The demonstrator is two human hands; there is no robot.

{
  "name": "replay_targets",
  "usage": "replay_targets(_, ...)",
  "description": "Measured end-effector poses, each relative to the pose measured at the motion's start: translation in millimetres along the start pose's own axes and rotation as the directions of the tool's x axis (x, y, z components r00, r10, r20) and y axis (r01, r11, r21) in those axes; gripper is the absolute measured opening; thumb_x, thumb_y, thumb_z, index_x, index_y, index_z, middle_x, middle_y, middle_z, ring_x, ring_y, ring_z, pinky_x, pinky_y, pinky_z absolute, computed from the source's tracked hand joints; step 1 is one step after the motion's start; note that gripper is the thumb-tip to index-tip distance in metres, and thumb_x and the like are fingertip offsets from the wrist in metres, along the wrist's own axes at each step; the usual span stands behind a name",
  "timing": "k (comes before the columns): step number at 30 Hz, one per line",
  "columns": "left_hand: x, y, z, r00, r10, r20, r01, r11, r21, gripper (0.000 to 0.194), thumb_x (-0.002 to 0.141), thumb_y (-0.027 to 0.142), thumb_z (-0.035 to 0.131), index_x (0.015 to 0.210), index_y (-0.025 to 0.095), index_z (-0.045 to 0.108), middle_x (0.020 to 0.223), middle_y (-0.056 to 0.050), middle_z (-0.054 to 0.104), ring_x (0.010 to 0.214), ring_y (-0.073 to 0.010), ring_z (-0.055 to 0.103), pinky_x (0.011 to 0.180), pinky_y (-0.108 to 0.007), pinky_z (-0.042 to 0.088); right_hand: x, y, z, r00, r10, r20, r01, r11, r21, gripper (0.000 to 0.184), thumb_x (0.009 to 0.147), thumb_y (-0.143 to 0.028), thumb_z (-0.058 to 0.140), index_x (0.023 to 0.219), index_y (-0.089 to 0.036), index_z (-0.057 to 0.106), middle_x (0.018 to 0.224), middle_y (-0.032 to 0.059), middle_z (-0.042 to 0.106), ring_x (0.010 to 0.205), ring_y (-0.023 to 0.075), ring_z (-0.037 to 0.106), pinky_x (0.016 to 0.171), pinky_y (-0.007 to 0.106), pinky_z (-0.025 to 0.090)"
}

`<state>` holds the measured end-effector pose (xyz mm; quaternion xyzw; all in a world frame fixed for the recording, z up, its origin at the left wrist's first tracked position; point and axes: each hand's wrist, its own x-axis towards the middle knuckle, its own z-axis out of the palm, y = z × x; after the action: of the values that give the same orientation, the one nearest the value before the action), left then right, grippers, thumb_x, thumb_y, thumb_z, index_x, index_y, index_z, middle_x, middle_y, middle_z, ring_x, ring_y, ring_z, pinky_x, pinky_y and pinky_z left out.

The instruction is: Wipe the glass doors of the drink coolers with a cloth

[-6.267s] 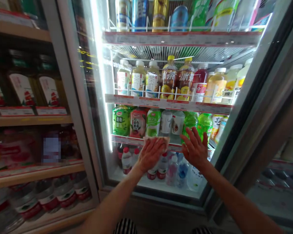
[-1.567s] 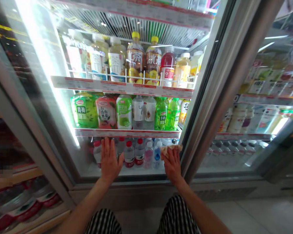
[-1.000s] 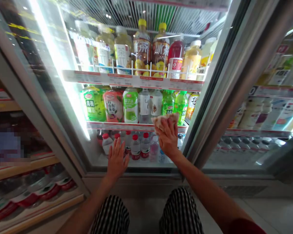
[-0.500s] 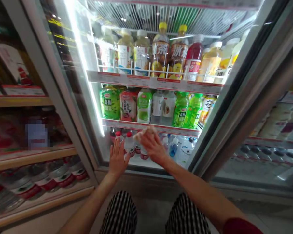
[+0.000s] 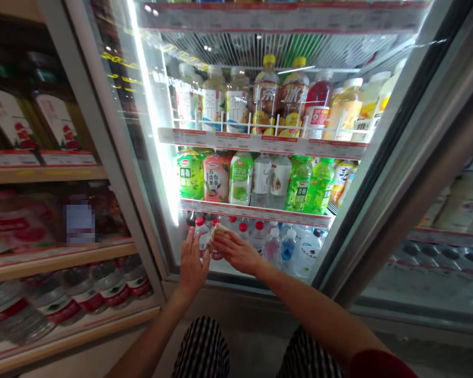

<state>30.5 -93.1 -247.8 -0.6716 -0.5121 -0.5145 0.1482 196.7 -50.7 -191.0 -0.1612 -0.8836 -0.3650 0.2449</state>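
My left hand [image 5: 194, 265] has its fingers stretched up and its palm forward, and it seems to rest on the glass front [image 5: 230, 268] of a lit drinks fridge. Close to its right, my right hand [image 5: 238, 253] presses a crumpled whitish cloth [image 5: 216, 236] against the glass under its fingers. Behind the cloth, red-capped bottles [image 5: 259, 233] stand on the fridge's bottom level, some partly hidden by my hands. A bottle of blue drink [image 5: 288, 247] stands further right.
Above my hands, the middle shelf [image 5: 256, 212] carries green tea bottles [image 5: 299, 184] and others. Yellow-capped tea bottles [image 5: 266, 92] fill the shelf above. A metal door frame [image 5: 382, 220] slants along the right. Wooden shelves [image 5: 114, 252] with bottles stand at the left.
My right hand has moved left and slightly down with the cloth, nearer my left hand. My left hand stays spread in about the same place. The view has shifted slightly.
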Motion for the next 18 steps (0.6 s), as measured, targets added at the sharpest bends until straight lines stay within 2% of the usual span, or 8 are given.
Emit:
replay_targets(1,3,7,-0.7,1.000,-0.002,-0.019,0.001,0.998,-0.056,0.055,0.086,0.024,0.042,0.138,0.019,0.025,0.140,-0.014,0.034,0.132,-0.0228,0.031,0.106,-0.045,0.030,1,-2,3,1.000,-0.012,-0.012,0.012,1.000,0.001,0.036,0.089,-0.020,0.040,0.124,-0.017,0.050,0.137,0.0020,0.046,0.132,0.0149,0.032,0.115,0.035,0.022)
replay_targets(3,12,24,0.4,0.999,-0.005,-0.049,-0.003,0.986,-0.169,0.051,0.087,0.025,0.040,0.136,0.020,0.027,0.138,-0.013,0.037,0.130,-0.0204,0.033,0.107,-0.041,0.031,11,3,3,0.995,0.053,-0.083,-0.055,0.998,-0.017,0.033,0.089,-0.022,0.041,0.119,-0.019,0.053,0.137,0.0021,0.046,0.133,0.0177,0.031,0.114,0.038,0.023)
replay_targets(7,42,45,10.4,0.989,-0.075,-0.131,0.034,0.957,-0.288,0.049,0.090,0.028,0.033,0.137,0.019,0.026,0.142,-0.012,0.033,0.133,-0.0194,0.028,0.110,-0.040,0.026,26,20,-13,0.967,0.177,-0.184,-0.183,0.983,-0.019,0.025,0.089,-0.023,0.042,0.108,-0.019,0.058,0.138,0.0026,0.043,0.135,0.0179,0.024,0.114,0.037,0.021)
replay_targets(11,71,57,24.6,0.974,-0.070,-0.217,0.022,0.976,-0.216,0.048,0.090,0.030,0.032,0.136,0.018,0.027,0.145,-0.012,0.025,0.136,-0.0209,0.020,0.111,-0.044,0.022,-7,26,-28,0.969,0.191,-0.159,-0.195,0.981,-0.009,0.020,0.085,-0.020,0.042,0.097,-0.020,0.059,0.137,0.0047,0.044,0.136,0.0176,0.021,0.114,0.044,0.013)
replay_targets(13,78,66,33.9,0.963,0.004,-0.268,-0.040,0.991,-0.129,0.048,0.089,0.031,0.037,0.134,0.016,0.028,0.144,-0.014,0.026,0.136,-0.0224,0.018,0.110,-0.047,0.022,-30,30,-36,0.953,0.248,-0.173,-0.255,0.967,-0.020,0.023,0.082,-0.017,0.044,0.100,-0.021,0.057,0.137,0.0066,0.045,0.136,0.0192,0.022,0.113,0.048,0.012)
replay_targets(15,80,73,41.9,0.952,0.132,-0.277,-0.151,0.988,-0.047,0.041,0.087,0.027,0.043,0.126,0.017,0.037,0.140,-0.014,0.033,0.136,-0.0231,0.020,0.109,-0.048,0.023,-48,38,-46,0.927,0.316,-0.203,-0.331,0.943,-0.044,0.028,0.079,-0.014,0.046,0.105,-0.019,0.055,0.136,0.0093,0.045,0.136,0.0201,0.022,0.112,0.047,0.014)
replay_targets(17,78,67,43.9,0.938,0.247,-0.243,-0.253,0.967,0.003,0.028,0.085,0.022,0.045,0.112,0.019,0.046,0.134,-0.013,0.041,0.133,-0.0233,0.026,0.108,-0.049,0.023,-60,47,-56,0.918,0.337,-0.208,-0.359,0.930,-0.082,0.032,0.078,-0.011,0.047,0.108,-0.018,0.054,0.136,0.0102,0.046,0.136,0.0195,0.022,0.112,0.044,0.016)
replay_targets(18,77,57,41.5,0.938,0.264,-0.226,-0.268,0.963,0.010,0.022,0.084,0.021,0.046,0.106,0.019,0.048,0.131,-0.012,0.044,0.132,-0.0239,0.029,0.108,-0.050,0.023,-64,51,-60,0.921,0.334,-0.200,-0.358,0.928,-0.099,0.033,0.078,-0.011,0.046,0.109,-0.018,0.054,0.135,0.0100,0.046,0.136,0.0191,0.021,0.112,0.044,0.016)
